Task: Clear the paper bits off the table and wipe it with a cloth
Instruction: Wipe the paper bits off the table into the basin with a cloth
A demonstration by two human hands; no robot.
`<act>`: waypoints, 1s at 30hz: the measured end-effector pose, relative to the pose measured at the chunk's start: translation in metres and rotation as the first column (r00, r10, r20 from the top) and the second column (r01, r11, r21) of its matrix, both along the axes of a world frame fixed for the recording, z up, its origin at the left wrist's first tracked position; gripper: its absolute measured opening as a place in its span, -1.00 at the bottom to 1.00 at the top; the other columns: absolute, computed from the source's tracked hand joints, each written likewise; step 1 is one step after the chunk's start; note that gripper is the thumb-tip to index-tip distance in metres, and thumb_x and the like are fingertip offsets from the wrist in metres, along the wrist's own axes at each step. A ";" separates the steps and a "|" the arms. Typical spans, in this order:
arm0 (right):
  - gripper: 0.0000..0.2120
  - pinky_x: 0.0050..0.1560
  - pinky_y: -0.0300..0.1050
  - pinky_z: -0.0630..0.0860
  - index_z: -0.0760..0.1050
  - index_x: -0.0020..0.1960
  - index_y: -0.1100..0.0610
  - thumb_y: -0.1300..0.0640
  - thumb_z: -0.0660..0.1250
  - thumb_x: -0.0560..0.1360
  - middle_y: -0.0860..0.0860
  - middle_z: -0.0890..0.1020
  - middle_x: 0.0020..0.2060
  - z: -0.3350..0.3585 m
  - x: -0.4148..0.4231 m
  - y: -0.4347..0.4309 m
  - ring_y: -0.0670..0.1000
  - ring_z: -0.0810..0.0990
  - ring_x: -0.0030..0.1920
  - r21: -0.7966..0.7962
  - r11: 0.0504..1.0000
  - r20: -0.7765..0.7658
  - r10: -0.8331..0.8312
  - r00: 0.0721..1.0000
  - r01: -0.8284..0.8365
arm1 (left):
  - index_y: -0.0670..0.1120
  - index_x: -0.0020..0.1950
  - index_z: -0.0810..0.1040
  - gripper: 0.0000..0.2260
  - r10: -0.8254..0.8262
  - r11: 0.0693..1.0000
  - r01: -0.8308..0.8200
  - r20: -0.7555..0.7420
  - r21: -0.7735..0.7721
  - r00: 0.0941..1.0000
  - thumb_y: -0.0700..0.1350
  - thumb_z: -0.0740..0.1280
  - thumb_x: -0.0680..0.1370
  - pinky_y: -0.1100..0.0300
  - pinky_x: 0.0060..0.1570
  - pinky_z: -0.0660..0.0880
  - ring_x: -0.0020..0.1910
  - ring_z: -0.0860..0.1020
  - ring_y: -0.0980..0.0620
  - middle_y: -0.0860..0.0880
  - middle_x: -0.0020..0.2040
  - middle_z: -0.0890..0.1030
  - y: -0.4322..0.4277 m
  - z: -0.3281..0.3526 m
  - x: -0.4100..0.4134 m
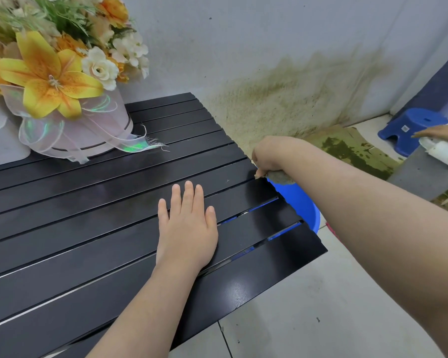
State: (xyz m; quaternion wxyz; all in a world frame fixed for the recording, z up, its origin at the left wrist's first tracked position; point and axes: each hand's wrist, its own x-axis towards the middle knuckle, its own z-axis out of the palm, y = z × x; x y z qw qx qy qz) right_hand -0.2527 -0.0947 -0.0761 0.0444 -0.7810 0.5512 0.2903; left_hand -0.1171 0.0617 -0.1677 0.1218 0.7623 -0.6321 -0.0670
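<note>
The black slatted table (pixel 93 228) fills the lower left of the head view. My left hand (pixel 189 228) lies flat on it, palm down, fingers apart, holding nothing. My right hand (pixel 272 156) is at the table's right edge, closed around a grey cloth (pixel 279 178) of which only a small wad shows under the fist. The cloth hangs just past the edge, above a blue basin (pixel 303 202) that stands under the table. No paper bits show on the table top.
A pink flower box with yellow and white artificial flowers (pixel 62 81) stands at the table's back left, its ribbon trailing onto the slats. A blue stool (pixel 411 127) and another person's hand (pixel 435 131) are at the far right. The stained wall is close behind.
</note>
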 end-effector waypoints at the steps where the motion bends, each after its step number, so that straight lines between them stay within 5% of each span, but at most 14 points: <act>1: -0.55 0.22 0.02 0.42 0.41 0.32 0.22 -0.04 0.27 0.54 0.11 0.51 0.25 0.001 0.001 0.001 0.17 0.46 0.25 0.000 1.000 -0.003 0.014 1.000 -0.014 | -0.02 0.52 -0.10 -0.51 0.002 1.000 -0.002 -0.001 -0.004 1.000 0.05 -0.16 0.60 -0.04 0.46 -0.21 0.52 -0.18 -0.01 0.01 0.56 -0.09 0.000 0.000 0.000; 7: -0.79 0.06 -0.01 0.39 0.49 0.17 0.10 0.13 0.21 0.55 0.07 0.55 0.13 -0.012 -0.004 0.014 0.16 0.51 0.14 -0.135 0.988 0.044 0.076 0.996 -0.070 | -0.03 0.52 -0.10 -0.51 0.003 1.000 -0.003 0.002 -0.009 1.000 0.04 -0.17 0.60 -0.06 0.46 -0.21 0.52 -0.18 -0.02 0.00 0.56 -0.09 0.000 0.000 -0.002; 11: -0.76 0.00 0.01 0.31 0.49 0.10 0.06 0.16 0.15 0.49 0.08 0.54 -0.01 -0.024 0.007 0.029 0.15 0.49 0.07 -0.282 0.935 0.016 0.227 0.974 -0.214 | -0.02 0.52 -0.11 -0.51 0.002 1.000 -0.001 -0.003 0.008 1.000 0.04 -0.17 0.60 -0.06 0.46 -0.22 0.52 -0.19 -0.02 0.01 0.56 -0.10 0.000 0.001 -0.001; 17: -0.89 -0.15 -0.12 0.35 0.46 -0.17 0.06 0.04 0.34 0.46 0.02 0.49 -0.25 0.002 -0.009 0.011 0.11 0.45 -0.11 -0.110 0.993 0.346 0.071 0.936 -0.035 | -0.02 0.52 -0.12 -0.51 -0.004 1.000 0.005 -0.008 0.012 1.000 0.05 -0.18 0.60 -0.06 0.47 -0.22 0.52 -0.20 -0.02 0.01 0.56 -0.11 -0.001 0.000 0.000; 20: -0.93 -0.15 -0.11 0.33 0.45 -0.17 0.04 0.07 0.32 0.45 0.01 0.48 -0.25 0.003 -0.022 0.003 0.11 0.43 -0.14 -0.216 0.976 0.350 0.048 0.935 0.031 | -0.02 0.52 -0.13 -0.51 0.000 1.000 0.000 -0.008 0.007 1.000 0.05 -0.18 0.60 -0.07 0.47 -0.21 0.52 -0.21 -0.02 0.01 0.56 -0.11 -0.001 -0.001 0.000; 24: -0.79 -0.06 -0.07 0.31 0.37 -0.31 -0.01 0.06 0.32 0.46 -0.06 0.44 -0.32 -0.017 -0.020 0.007 0.09 0.44 -0.09 -0.162 0.986 0.269 0.067 0.961 -0.023 | -0.02 0.52 -0.09 -0.51 0.007 1.000 -0.008 -0.012 -0.020 1.000 0.05 -0.17 0.60 -0.06 0.46 -0.21 0.52 -0.21 -0.02 0.01 0.56 -0.08 0.000 -0.001 -0.001; 27: -0.93 0.02 -0.02 0.32 0.48 -0.10 0.02 0.14 0.23 0.48 0.03 0.54 -0.11 -0.021 -0.013 0.012 0.12 0.47 -0.01 -0.236 0.968 0.205 0.139 0.969 -0.089 | -0.01 0.52 -0.03 -0.52 0.009 0.999 -0.010 -0.022 -0.046 1.000 0.04 -0.14 0.60 -0.06 0.46 -0.19 0.52 -0.18 -0.03 0.02 0.56 -0.02 0.000 0.000 -0.002; 30: -0.74 0.10 0.03 0.33 0.50 0.10 0.05 0.21 0.17 0.46 0.07 0.57 0.03 -0.025 -0.009 0.017 0.14 0.49 0.11 -0.309 0.943 0.124 0.171 0.977 -0.126 | 0.00 0.51 0.00 -0.53 0.010 0.999 -0.011 -0.020 -0.051 1.000 0.04 -0.13 0.60 -0.07 0.46 -0.17 0.53 -0.14 -0.03 0.02 0.56 0.01 0.001 0.000 -0.003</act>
